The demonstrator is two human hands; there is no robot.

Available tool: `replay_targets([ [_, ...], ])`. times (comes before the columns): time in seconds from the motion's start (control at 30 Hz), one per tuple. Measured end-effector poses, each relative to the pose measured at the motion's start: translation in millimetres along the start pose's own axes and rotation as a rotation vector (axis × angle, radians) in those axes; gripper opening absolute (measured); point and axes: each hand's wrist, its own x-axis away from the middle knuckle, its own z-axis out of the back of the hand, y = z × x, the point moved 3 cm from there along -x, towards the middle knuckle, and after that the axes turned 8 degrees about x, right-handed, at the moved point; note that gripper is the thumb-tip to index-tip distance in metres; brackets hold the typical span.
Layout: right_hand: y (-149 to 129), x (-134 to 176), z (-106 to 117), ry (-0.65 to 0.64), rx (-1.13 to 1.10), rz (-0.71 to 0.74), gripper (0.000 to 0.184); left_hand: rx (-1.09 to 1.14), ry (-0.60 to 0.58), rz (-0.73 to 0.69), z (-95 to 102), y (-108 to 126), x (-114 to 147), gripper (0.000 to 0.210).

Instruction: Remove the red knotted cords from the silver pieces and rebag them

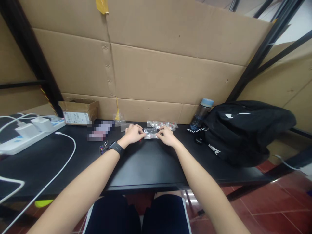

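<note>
Between my hands, on the black table [146,165], a small clear plastic packet [150,133] with dark printing lies close to flat. My left hand [133,134] pinches its left edge, thumb and fingers together; a dark watch sits on that wrist. At the packet's right edge, my right hand [167,136] has thumb and fingers closed on it. Just behind are several clear packets [162,124] with small red and white items inside. A small red thing shows under my left fingertips, too small to name. What the held packet contains cannot be made out.
Left stand a white power strip [31,136] with chargers, a white cable [70,148], an open cardboard box [79,112] and a keychain [103,148]. On the right are a bottle [201,113] and a black backpack [243,133]. A cardboard wall [170,74] closes off the back.
</note>
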Motion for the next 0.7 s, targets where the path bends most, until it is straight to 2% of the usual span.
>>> replay_targets([
  [0.17,-2,0,-5,-0.011,0.019,-0.085,0.021,-0.029,0.049,0.007,-0.9,-2,1,0.023],
  [0.37,-5,-1,-6,0.034,0.056,-0.121,0.019,-0.093,0.091,-0.084,-1.6,3,6,0.02],
  [0.6,-5,0,-9,0.059,0.093,-0.118,0.041,-0.112,0.105,-0.144,-3.4,8,10,0.011],
  [0.7,-6,0,-11,0.077,0.095,-0.104,0.043,-0.099,0.082,-0.22,-4.2,13,12,0.012],
])
